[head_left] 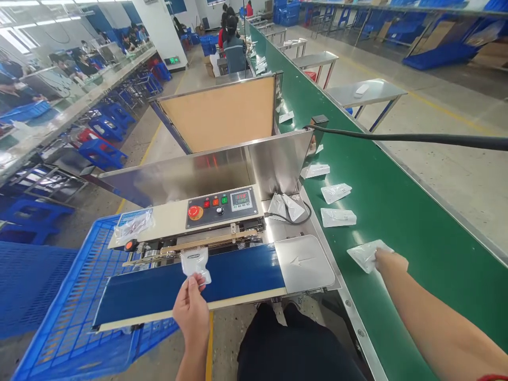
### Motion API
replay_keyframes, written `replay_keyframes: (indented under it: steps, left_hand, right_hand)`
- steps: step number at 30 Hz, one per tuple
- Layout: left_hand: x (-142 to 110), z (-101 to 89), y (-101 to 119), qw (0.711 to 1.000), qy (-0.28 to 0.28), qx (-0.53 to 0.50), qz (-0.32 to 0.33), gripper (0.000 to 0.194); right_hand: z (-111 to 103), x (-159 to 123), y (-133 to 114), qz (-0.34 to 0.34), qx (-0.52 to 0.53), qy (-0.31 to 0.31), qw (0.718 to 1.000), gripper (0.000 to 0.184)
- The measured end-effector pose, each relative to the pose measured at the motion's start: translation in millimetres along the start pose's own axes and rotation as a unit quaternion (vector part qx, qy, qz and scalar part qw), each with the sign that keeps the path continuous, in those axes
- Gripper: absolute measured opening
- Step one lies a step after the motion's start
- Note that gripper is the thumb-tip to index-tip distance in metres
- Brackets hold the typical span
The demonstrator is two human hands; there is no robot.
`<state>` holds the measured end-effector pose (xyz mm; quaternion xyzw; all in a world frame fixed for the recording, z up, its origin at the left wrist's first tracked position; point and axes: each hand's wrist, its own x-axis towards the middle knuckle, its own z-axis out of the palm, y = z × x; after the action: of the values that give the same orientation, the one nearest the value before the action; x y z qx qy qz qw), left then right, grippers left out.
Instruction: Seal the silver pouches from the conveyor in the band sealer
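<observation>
My left hand [192,307] pinches the lower end of a small white pouch [194,263] above the blue belt [246,272] of a band sealing machine. The pouch's upper edge sits at the machine's sealing bar [210,242]. Over on the green conveyor [381,196], my right hand [391,262] has its fingers closed on the edge of another white pouch [365,256]. Several more white pouches, among them a flat pouch [338,217], lie farther up that conveyor. The control panel [220,206] has a red knob, coloured buttons and a lit display.
A blue basket [75,317] stands under the belt's left end. Clear plastic [135,225] lies on the machine's top. A steel panel [214,164] rises behind it, and a black cable [397,137] crosses over the conveyor. A person [234,50] sits farther along the line.
</observation>
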<state>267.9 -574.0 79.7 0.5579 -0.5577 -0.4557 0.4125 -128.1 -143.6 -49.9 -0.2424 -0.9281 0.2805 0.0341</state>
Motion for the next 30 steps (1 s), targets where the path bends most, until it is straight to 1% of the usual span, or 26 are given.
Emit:
replay_keyframes:
  steps: [2, 3, 4, 6, 8, 10, 12, 13, 15, 17, 18, 20, 22, 23, 25, 27, 28, 30]
  left_hand:
    - [-15.2, 14.3, 5.6, 0.999, -0.051, 0.012, 0.015, 0.051]
    - [-23.9, 22.9, 8.5, 0.996, -0.085, 0.019, 0.023, 0.051]
    - [-33.0, 32.6, 11.5, 0.991, -0.125, 0.026, 0.036, 0.051]
    - [-51.8, 54.9, 18.8, 0.972, -0.221, 0.041, 0.075, 0.047]
    - [-69.3, 80.1, 28.2, 0.939, -0.313, 0.055, 0.132, 0.042]
    - [-83.7, 104.9, 39.3, 0.905, -0.378, 0.06, 0.186, 0.039]
    - [-94.0, 124.6, 49.4, 0.883, -0.412, 0.055, 0.217, 0.04]
    - [-97.6, 131.2, 53.0, 0.876, -0.425, 0.05, 0.222, 0.04]
    - [-101.8, 137.2, 55.6, 0.874, -0.439, 0.042, 0.205, 0.042]
    - [-103.0, 134.8, 51.7, 0.885, -0.436, 0.034, 0.157, 0.048]
    - [-103.0, 131.7, 47.8, 0.893, -0.429, 0.032, 0.13, 0.05]
    - [-102.3, 125.2, 38.0, 0.903, -0.42, 0.028, 0.087, 0.052]
    - [-100.8, 121.6, 28.2, 0.902, -0.426, 0.024, 0.067, 0.053]
    - [-99.6, 121.9, 24.0, 0.901, -0.428, 0.022, 0.06, 0.053]
    - [-95.3, 126.8, 17.2, 0.91, -0.413, 0.017, 0.025, 0.051]
    - [-88.1, 136.1, 11.7, 0.928, -0.37, 0.003, -0.051, 0.047]
    - [-83.6, 141.2, 9.1, 0.934, -0.346, -0.009, -0.092, 0.045]
    - [-73.4, 149.8, 4.2, 0.937, -0.314, -0.032, -0.15, 0.045]
  right_hand:
    - [-2.1, -9.9, -7.4, 0.034, 0.02, -0.001, 0.999, 0.028]
    - [-5.5, -17.8, -15.2, 0.037, 0.036, 0.0, 0.999, 0.033]
    - [-10.5, -28.3, -25.0, 0.023, 0.06, -0.002, 0.998, 0.038]
    - [-25.2, -57.7, -49.6, -0.037, 0.126, -0.011, 0.991, 0.049]
    - [-43.4, -97.6, -77.8, -0.121, 0.185, -0.04, 0.974, 0.056]
    - [-60.1, -142.5, -105.4, -0.203, 0.216, -0.107, 0.949, 0.054]
    - [-70.8, -183.2, -127.7, -0.26, 0.23, -0.204, 0.915, 0.047]
    - [-73.4, -199.5, -135.7, -0.278, 0.238, -0.254, 0.895, 0.044]
    - [-74.5, -221.8, -143.9, -0.289, 0.267, -0.342, 0.853, 0.045]
    - [-72.6, -232.4, -142.7, -0.269, 0.306, -0.405, 0.819, 0.053]
    - [-71.1, -234.9, -139.8, -0.257, 0.317, -0.429, 0.806, 0.056]
    - [-67.6, -237.9, -132.2, -0.244, 0.307, -0.459, 0.797, 0.056]
    - [-62.0, -240.4, -126.5, -0.249, 0.275, -0.463, 0.805, 0.052]
    - [-58.0, -241.6, -125.3, -0.249, 0.266, -0.45, 0.815, 0.051]
    - [-47.5, -243.2, -127.2, -0.222, 0.265, -0.403, 0.847, 0.048]
    - [-34.9, -243.6, -134.0, -0.17, 0.268, -0.356, 0.879, 0.045]
    - [-28.5, -243.7, -138.6, -0.142, 0.271, -0.344, 0.888, 0.044]
    - [-16.7, -244.2, -148.9, -0.1, 0.278, -0.349, 0.889, 0.041]
